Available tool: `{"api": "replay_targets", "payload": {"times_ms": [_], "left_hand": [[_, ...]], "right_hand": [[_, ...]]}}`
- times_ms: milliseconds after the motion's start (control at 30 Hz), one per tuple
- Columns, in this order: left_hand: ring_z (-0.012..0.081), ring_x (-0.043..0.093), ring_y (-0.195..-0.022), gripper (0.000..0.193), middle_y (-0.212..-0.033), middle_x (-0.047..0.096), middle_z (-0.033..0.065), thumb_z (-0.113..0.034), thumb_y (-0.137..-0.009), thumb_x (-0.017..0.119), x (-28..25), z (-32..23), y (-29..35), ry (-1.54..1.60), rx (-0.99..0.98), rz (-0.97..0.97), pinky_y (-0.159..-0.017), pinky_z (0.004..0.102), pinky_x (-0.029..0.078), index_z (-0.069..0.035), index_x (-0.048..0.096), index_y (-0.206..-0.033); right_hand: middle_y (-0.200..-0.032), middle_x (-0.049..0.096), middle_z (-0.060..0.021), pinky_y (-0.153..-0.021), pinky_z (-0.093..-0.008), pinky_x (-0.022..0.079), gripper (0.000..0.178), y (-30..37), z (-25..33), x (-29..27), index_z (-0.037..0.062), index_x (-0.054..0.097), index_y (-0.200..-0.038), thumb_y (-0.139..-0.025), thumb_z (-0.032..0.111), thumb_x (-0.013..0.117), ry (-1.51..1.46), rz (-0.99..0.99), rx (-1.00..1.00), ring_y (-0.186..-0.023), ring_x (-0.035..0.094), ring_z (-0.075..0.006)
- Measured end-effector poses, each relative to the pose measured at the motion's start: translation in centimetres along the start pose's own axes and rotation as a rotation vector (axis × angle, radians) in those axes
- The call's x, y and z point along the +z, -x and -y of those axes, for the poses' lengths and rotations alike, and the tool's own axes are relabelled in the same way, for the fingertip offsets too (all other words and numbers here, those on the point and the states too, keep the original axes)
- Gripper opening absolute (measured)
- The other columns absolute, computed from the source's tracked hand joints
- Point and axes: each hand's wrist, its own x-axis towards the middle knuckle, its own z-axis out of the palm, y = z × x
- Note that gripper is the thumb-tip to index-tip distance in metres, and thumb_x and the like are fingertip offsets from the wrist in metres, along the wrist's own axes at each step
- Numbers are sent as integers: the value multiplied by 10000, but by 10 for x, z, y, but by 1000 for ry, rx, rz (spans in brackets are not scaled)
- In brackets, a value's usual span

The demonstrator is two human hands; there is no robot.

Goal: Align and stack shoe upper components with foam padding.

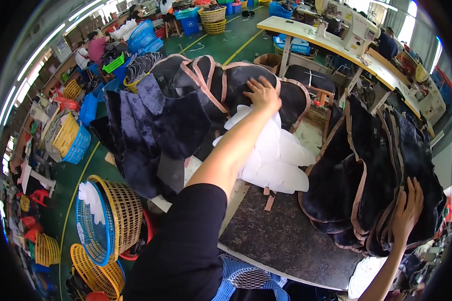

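Note:
My left arm, in a black sleeve, reaches across the table to the far side. There my left hand [263, 95] lies with fingers spread on a dark, rounded fabric piece [241, 78] edged in pink trim. Below that forearm, a fanned pile of white curved pieces [281, 160] is partly hidden. On the right, my right hand [407, 210] rests with fingers stretched out on the near end of a stack of black plush pieces [376, 170] with brownish-pink edging. Left of the arm lie dark blue-black plush pieces [155, 120], draped over the table's left side.
The dark mottled tabletop [286, 236] shows in front of me. Yellow and blue plastic baskets [120, 215] stand on the floor to the left. Beyond the table is a sewing machine [356, 35] on a long white bench [306, 29]. Other people work in the distance.

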Motion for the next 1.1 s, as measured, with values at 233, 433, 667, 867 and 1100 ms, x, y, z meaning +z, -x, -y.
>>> {"api": "replay_targets", "payload": {"times_ms": [233, 433, 667, 867, 1100], "left_hand": [[367, 666, -710, 347, -756, 653, 202, -289, -1053, 564, -68, 44, -49, 1134, 339, -626, -650, 478, 487, 5, 549, -869], [63, 333, -645, 381, -708, 373, -55, -331, -1112, 510, -179, 4, -12, 1506, 558, -617, -596, 275, 320, -85, 434, -830], [168, 527, -878, 373, -941, 573, 66, -356, -1113, 496, -238, -6, 38, 1446, 348, -700, -834, 340, 438, 0, 589, -1056], [144, 589, -859, 196, -1003, 648, 52, -199, -1093, 545, -299, -4, 28, 1277, 1004, -911, -732, 310, 486, -29, 636, -1128], [188, 642, -1048, 271, -1109, 701, 59, -167, -930, 647, -256, -5, 152, 594, 1454, -904, -934, 391, 499, -112, 708, -1188]], "right_hand": [[-1479, 543, -137, -1196, -479, 310, 422, -9, 11, 1, 113, 612, -1413, -1085, 321, 444, -49, -1, -6, -1377, 485, -351], [-1419, 587, -150, -1155, -462, 372, 390, -7, 34, -21, 56, 624, -1366, -987, 145, 627, -49, -302, 16, -1337, 527, -353], [-1391, 556, -215, -1102, -440, 441, 572, -27, 226, -59, 2, 589, -1340, -868, 247, 801, -778, 70, -336, -1304, 539, -396], [-1473, 531, -197, -1128, -427, 422, 711, -22, 218, -52, 36, 419, -1539, -1045, 537, 522, -1813, 320, 109, -1350, 535, -297], [-1539, 421, -324, -1159, -582, 403, 984, 21, 198, -67, 6, 318, -1585, -978, 780, 338, -2785, 637, 222, -1429, 436, -465]]}}
